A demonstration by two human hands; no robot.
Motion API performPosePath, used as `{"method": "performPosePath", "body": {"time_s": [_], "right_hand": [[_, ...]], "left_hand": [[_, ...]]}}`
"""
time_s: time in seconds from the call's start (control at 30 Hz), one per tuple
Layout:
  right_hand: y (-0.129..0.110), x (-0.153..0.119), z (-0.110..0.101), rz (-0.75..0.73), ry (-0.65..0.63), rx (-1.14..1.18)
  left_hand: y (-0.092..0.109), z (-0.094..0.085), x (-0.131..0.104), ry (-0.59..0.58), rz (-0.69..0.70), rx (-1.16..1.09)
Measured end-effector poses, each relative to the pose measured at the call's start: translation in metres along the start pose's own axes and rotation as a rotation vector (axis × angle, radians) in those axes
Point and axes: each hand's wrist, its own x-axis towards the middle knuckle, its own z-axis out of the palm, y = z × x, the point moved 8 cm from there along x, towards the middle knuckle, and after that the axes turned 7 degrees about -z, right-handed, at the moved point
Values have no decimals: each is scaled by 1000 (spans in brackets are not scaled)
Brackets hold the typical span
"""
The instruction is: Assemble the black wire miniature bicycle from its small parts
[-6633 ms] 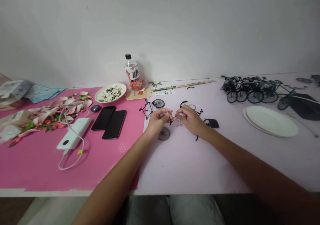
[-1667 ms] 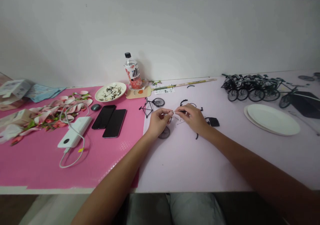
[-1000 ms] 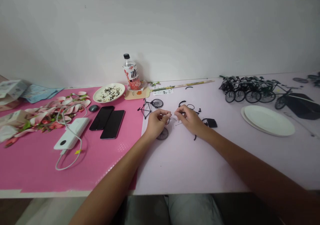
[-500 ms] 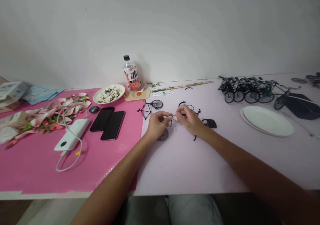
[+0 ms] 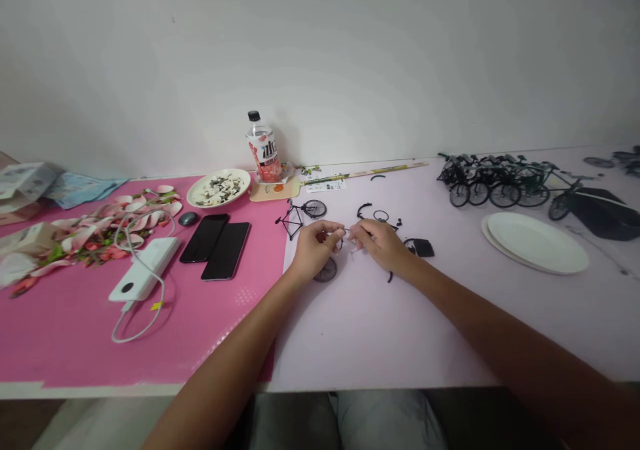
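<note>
My left hand [image 5: 316,249] is pinched closed around a thin, small part whose shape I cannot make out. Close to its fingertips, my right hand [image 5: 379,242] is also closed, on something too small to name. A black spoked wheel [image 5: 326,271] lies partly under my left hand. Behind that hand are a small black bicycle frame [image 5: 291,220] and an attached wheel [image 5: 315,209]. Black curved pieces [image 5: 365,206] and a thin ring [image 5: 381,215] lie behind my right hand. A black basket-like piece [image 5: 424,247] is to its right.
Several model bicycles [image 5: 500,183] stand at the back right, near white plates [image 5: 539,243]. On the left are two phones [image 5: 226,251], a white power strip [image 5: 144,269], artificial flowers [image 5: 100,233] and a plate of small pieces [image 5: 219,188]. A bottle [image 5: 264,150] stands behind.
My right hand has shifted slightly down and left, uncovering more of the black pieces behind it. My left hand has hardly moved.
</note>
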Motion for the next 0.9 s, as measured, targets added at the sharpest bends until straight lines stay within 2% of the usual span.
{"method": "performPosePath", "body": {"time_s": [0.1, 0.23, 0.33, 0.5, 0.77, 0.9], "right_hand": [[-2, -1, -2, -7, 10, 0], [-7, -2, -8, -34, 82, 72], [-20, -3, -10, -120, 137, 48], [-37, -6, -2, -260, 104, -56], [-30, -8, 3, -238, 85, -65], [-28, -6, 3, -171, 92, -53]], "left_hand": [[-1, -1, 2, 12, -20, -46], [-8, -3, 4, 26, -134, -144], [-13, 0, 3, 3, -228, -227], [-12, 8, -3, -54, -272, -341], [-12, 8, -2, -70, -261, -343], [-12, 5, 1, -72, -247, -280]]}}
